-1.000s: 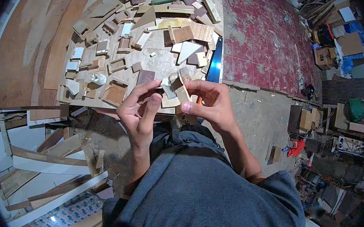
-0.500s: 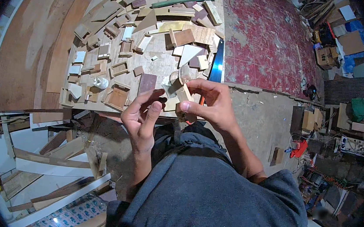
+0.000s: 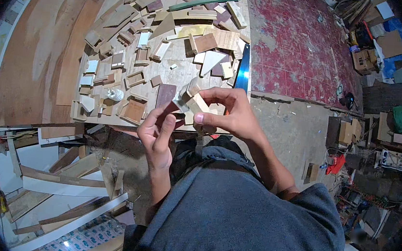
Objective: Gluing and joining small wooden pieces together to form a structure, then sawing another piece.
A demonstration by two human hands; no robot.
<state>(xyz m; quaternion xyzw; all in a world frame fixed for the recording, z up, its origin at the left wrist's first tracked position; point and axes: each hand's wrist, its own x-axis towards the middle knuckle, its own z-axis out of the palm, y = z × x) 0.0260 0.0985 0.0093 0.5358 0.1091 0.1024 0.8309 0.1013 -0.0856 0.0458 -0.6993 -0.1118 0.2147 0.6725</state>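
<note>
Over the near edge of the workbench, my right hand (image 3: 226, 112) pinches a small pale wooden piece (image 3: 197, 104) between thumb and fingers. The piece looks like several short bits of wood joined at angles, with a whitish face toward the left. My left hand (image 3: 155, 133) is at its left side, fingers curved and thumb apart. Its fingertips come up to the piece's whitish side; whether they touch it I cannot make out. Below the hands lies a dark reddish wooden rectangle (image 3: 166, 94) on the bench. To the left stands a small white bottle (image 3: 115, 95) among little open wooden boxes (image 3: 133, 110).
Wood offcuts and a green strip (image 3: 204, 3) crowd the far bench. A blue saw blade (image 3: 242, 71) lies along its right edge. Large brown boards (image 3: 32, 46) extend at left. Scrap boards (image 3: 60, 175) pile up lower left. A cardboard box (image 3: 363, 60) stands beyond the red floor (image 3: 291, 47).
My left hand has come closer to the wooden piece. The piece has shifted slightly left and turned in my right hand, showing its whitish side. The whole view has shifted a little.
</note>
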